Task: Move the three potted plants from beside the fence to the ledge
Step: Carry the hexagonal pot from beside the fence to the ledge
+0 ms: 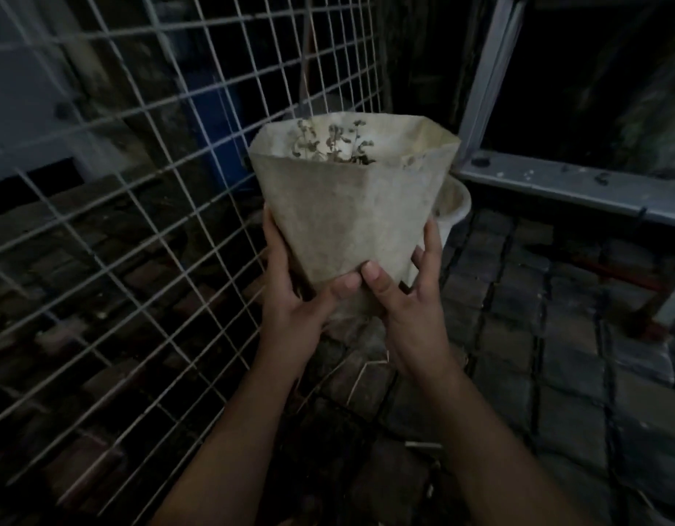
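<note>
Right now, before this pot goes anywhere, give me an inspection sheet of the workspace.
Surface: brick paving, dark.
Job's things: angular pale pot with a dried plant, held upright; white round pot behind it, base hidden; third pot not seen.
Clutter: dry stalks on the paving.
Hands: left hand and right hand both grip the held pot's lower part.
Cables: nothing seen.
Surroundings: wire mesh fence on the left; grey metal frame at the right rear.
</note>
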A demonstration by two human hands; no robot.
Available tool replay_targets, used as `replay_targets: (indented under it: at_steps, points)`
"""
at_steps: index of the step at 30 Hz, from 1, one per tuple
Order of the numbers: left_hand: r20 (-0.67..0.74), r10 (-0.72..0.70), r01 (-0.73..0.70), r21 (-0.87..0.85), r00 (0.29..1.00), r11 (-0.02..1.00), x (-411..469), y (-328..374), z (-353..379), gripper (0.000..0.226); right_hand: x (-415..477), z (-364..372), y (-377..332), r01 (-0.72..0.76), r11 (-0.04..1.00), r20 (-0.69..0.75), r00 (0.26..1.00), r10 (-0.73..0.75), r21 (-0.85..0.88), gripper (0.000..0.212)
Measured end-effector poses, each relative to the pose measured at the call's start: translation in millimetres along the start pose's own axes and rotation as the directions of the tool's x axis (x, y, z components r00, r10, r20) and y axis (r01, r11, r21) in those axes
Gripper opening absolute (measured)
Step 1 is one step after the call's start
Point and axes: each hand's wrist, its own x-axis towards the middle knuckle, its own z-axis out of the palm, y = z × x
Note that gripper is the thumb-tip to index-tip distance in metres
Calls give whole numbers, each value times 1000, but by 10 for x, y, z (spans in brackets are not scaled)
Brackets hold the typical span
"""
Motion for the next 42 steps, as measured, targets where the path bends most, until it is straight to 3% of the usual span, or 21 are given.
replay_targets:
  at_steps: [5,9,15,19,24,29,36,42]
  points:
    - [30,64,-64,-32,997,997,215,326,102,115,211,60,-330,99,993,67,993,-95,-61,97]
    - [30,100,-99,-32,995,995,346,513,147,116,412,28,-488,152,987,42,988,-149,-55,100]
    - [19,102,-102,-22,995,995,668,1249,298,111,891,191,-1161,112,993,50,992,-113,27,80]
    - [-11,9,-10,-58,1000,998,826,1950,549,111,1019,233,-1972,36,997,115,992,-43,64,78]
    - [22,-63,65,-131,998,989,1045,3375,766,112,1141,438,-3415,-64,997,35,997,62,48,80]
    - [-38,-111,104,-157,993,982,1437,5324,913,113,1465,895,-5218,-98,995,48,994,97,19,78]
    - [-151,-77,58,-125,986,991,1663,7986,890,107,1678,1801,-7721,-116,993,244,964,111,7,84]
    - [-296,13,-16,-9,955,1000,1510,9239,389,107,1425,2678,-8800,-10,999,344,939,-6,43,82]
